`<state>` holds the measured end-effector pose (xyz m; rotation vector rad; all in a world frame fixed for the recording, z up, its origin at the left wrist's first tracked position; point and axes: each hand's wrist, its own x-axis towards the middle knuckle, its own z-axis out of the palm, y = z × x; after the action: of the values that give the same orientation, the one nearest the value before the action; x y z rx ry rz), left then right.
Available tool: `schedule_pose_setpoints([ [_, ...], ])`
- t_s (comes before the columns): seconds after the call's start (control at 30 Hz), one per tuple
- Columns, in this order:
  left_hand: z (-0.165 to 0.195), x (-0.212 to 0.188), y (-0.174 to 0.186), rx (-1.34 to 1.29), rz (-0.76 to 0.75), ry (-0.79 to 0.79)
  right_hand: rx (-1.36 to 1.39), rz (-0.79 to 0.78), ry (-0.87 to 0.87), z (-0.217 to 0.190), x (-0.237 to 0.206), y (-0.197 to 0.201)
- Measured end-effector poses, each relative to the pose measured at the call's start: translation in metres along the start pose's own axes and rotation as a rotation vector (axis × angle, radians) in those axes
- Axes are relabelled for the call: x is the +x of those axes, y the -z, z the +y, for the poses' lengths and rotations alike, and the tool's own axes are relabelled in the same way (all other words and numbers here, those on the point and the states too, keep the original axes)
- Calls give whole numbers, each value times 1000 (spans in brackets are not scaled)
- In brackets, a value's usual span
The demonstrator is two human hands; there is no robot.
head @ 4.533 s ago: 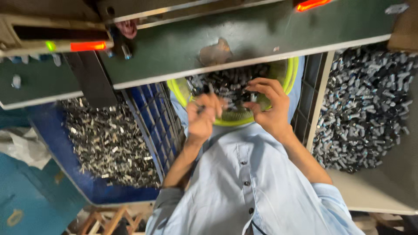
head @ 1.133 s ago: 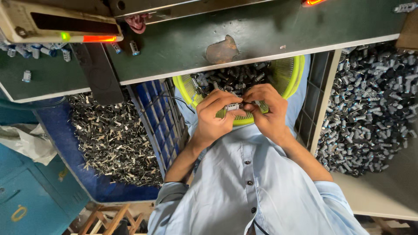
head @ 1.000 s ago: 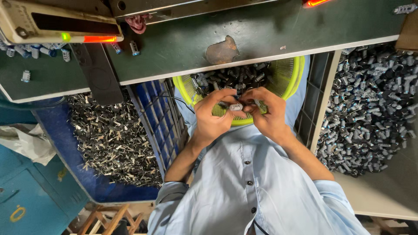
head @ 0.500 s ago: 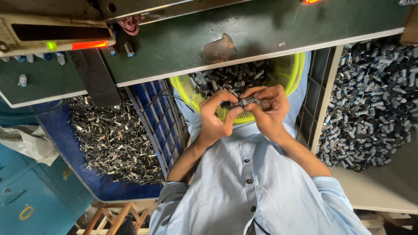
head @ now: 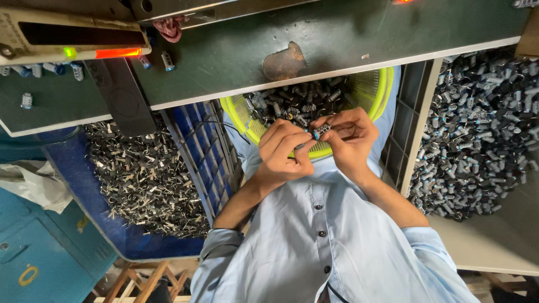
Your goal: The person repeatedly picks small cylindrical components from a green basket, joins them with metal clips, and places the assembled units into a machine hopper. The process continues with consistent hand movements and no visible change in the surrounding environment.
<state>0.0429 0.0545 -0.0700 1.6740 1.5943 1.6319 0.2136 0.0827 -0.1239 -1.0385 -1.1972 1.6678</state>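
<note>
While pinched by fingers (head: 307, 147), small cylindrical part (head: 322, 132)

Even daylight, sharp focus, soft shadows throughout.

Bench edge (head: 337, 73) overhangs basket (head: 382, 90) — gap w/ parts.

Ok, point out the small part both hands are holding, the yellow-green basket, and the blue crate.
small part (head: 321, 131), head view, on its ribbed body.
yellow-green basket (head: 380, 90), head view, on its rim.
blue crate (head: 197, 137), head view, on its slatted side wall.
</note>
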Motion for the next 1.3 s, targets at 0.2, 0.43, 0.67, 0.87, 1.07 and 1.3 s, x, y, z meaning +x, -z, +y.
schedule_pose_setpoints([
  [0.2, 0, -5, 0, -50, -13, 84, 21, 53, 132, 11, -6, -3],
  [0.43, 2, 1, 7, 20, -63, 69, 347, -34, -93, 10, 4, -1],
  [0.67, 5, 3, 23, 164, -300, 169, 70, -23, -38, 9, 2, -10],
  [0.87, 5, 3, 28, 207, -412, 98, 191, -23, -176, 14, 3, -8],
  [1.07, -2, -4, 35, -132, -387, 479, -69, 131, -206, 1, 15, 7],
  [1.3, -17, -29, 19, -1214, 273, 772, -672, -102, 257, -28, 21, 0],
])
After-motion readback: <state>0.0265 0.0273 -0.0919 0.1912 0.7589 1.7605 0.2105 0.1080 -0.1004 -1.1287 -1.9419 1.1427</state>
